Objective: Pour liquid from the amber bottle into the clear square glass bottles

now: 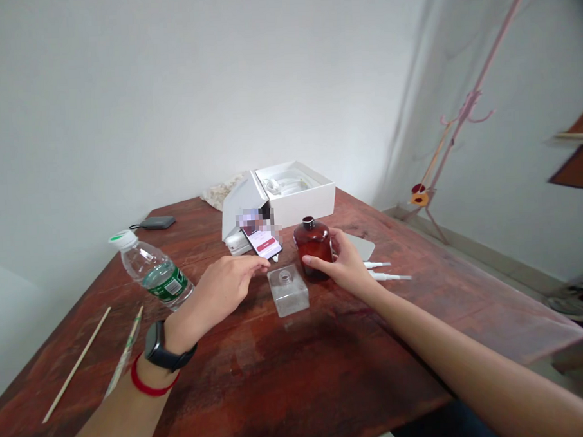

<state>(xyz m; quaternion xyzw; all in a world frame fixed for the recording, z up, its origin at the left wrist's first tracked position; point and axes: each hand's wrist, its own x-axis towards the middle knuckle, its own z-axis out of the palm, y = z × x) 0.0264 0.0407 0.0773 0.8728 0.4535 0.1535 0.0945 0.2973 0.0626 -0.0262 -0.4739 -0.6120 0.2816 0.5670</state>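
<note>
My right hand (347, 265) is wrapped around the side of an uncapped amber bottle (314, 246), which stands upright on the table. Just left of it stands a clear square bottle (288, 292) with an open neck. My left hand (227, 283) hovers beside that bottle, its fingers drawn together at the tips; whatever they may hold is hidden. Close beyond the fingertips are the lower end of a phone (264, 243), with a lit screen, and a tiny white piece (276, 258). White pump tops (389, 277) lie to the right, behind my right wrist.
A tilted water bottle (154, 269) is left of my left forearm, with a bare chopstick (78, 364) and a wrapped one (126, 352) nearby. At the back are an open white box (303, 204) and a grey power bank (158, 222). A pink coat stand (465, 111) rises beyond the table's right edge.
</note>
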